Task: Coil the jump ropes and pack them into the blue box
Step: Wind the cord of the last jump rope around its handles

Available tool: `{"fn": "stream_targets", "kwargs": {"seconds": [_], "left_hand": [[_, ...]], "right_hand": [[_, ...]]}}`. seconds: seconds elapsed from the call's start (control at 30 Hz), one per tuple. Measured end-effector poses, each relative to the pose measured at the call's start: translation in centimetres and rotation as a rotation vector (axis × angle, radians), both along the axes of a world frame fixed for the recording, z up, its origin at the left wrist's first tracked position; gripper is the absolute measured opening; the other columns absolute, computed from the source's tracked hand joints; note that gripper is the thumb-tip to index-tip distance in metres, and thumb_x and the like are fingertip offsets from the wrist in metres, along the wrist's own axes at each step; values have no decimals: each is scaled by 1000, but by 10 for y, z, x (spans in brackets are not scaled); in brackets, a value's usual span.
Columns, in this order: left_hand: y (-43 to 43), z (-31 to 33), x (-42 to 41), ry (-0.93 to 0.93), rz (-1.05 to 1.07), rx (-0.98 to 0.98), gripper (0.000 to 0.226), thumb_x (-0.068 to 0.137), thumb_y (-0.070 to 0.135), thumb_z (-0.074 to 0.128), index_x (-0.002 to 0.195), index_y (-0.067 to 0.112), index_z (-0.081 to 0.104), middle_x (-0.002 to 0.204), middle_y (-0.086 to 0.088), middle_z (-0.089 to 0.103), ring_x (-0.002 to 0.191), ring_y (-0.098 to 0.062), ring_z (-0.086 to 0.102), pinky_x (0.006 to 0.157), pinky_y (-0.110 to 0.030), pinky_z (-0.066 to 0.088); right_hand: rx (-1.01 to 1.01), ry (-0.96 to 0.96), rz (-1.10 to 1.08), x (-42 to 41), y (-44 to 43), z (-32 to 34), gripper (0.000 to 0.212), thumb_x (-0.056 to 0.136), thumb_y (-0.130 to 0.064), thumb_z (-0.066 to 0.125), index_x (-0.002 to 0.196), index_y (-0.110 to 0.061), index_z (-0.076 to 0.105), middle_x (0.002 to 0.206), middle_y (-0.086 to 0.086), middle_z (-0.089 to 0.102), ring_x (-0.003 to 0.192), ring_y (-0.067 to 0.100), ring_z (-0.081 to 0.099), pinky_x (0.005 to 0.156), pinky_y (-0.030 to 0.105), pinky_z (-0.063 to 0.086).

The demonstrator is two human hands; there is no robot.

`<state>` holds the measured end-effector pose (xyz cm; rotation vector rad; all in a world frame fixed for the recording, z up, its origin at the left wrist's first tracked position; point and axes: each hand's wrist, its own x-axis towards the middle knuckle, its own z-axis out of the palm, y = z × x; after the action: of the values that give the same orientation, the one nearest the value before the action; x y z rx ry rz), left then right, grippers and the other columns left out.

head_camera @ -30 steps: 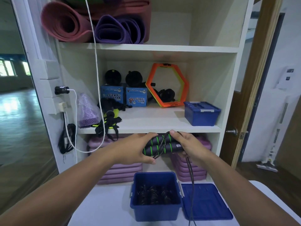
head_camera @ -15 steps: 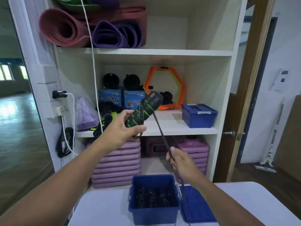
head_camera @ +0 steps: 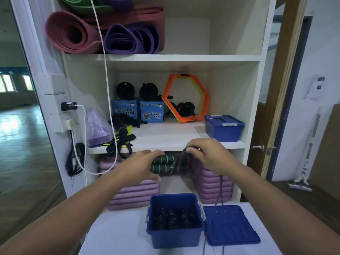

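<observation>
a big white shelf point(head_camera: 165, 57) fills the back. on its top board lie a rolled pink mat point(head_camera: 73, 32) and a rolled purple mat point(head_camera: 128, 39). at the bottom sit stacks of light purple steps point(head_camera: 136, 196).

in front is a white counter point(head_camera: 117, 232). on it stands the open blue box point(head_camera: 174, 238). inside it lie dark coiled ropes point(head_camera: 173, 217), piled low. they are too dark to count. the blue lid point(head_camera: 231, 227) lies flat on the counter, touching the box on its right side.

on the middle board, at the right end, sits a smaller blue box with its lid on point(head_camera: 223, 128). what is in it cannot be seen.

both arms reach forward, above the open box. the left hand point(head_camera: 139, 166) has its fingers curled round the left end of the two black and green handles point(head_camera: 163, 163) of a jump rope. the handles lie side by side, level. the right hand point(head_camera: 211, 155) is at their right end, palm down, with its fingers pinching the dark cord point(head_camera: 220, 188). that spot is blurry. the rest of the cord hangs from the right hand down to the lid.
</observation>
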<state>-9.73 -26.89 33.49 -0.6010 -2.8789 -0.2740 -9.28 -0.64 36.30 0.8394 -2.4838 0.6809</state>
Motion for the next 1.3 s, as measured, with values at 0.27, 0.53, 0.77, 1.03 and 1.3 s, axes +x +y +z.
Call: {"fn": "stream_targets", "kwargs": {"seconds": [0.27, 0.53, 0.77, 1.03, 1.3], "left_hand": [[25, 33, 66, -86, -260, 320, 73, 56, 52, 91, 115, 39, 50, 101, 16, 66, 94, -2, 62, 85, -22, 51], [14, 30, 36, 162, 30, 692, 63, 63, 42, 92, 113, 36, 53, 96, 11, 65, 82, -4, 62, 67, -11, 44], [-21, 11, -2, 210, 285, 296, 73, 72, 48, 84, 132, 30, 47, 107, -1, 62, 88, -20, 57, 71, -31, 41], [19, -3, 28, -24, 33, 63, 65, 72, 45, 83, 111, 27, 33, 102, 1, 57, 88, -22, 57, 79, -41, 51], [23, 19, 78, -350, -294, 499, 63, 76, 28, 86, 119, 25, 40, 114, 11, 70, 107, -4, 66, 98, -34, 51]], "right_hand": [[-531, -415, 232, 6, 12, 4, 12, 91, -4, 66, 84, -12, 71, 74, -4, 70, 66, 0, 62, 64, 10, 48], [-570, -591, 245, 14, -32, -77, 23, 105, -23, 45, 110, -22, 68, 67, 1, 58, 45, 9, 40, 45, 21, 32], [-146, -460, 139, 17, -10, -52, 14, 100, -34, 53, 99, -25, 64, 64, -3, 57, 58, 11, 48, 58, 37, 43], [26, -97, 96, 20, -12, 10, 18, 100, -35, 55, 99, -26, 71, 91, -14, 70, 86, 7, 62, 80, 35, 53], [-395, -489, 233, 8, 5, 13, 18, 84, -27, 76, 79, -10, 75, 64, -5, 66, 59, 8, 54, 59, 21, 44]]}}
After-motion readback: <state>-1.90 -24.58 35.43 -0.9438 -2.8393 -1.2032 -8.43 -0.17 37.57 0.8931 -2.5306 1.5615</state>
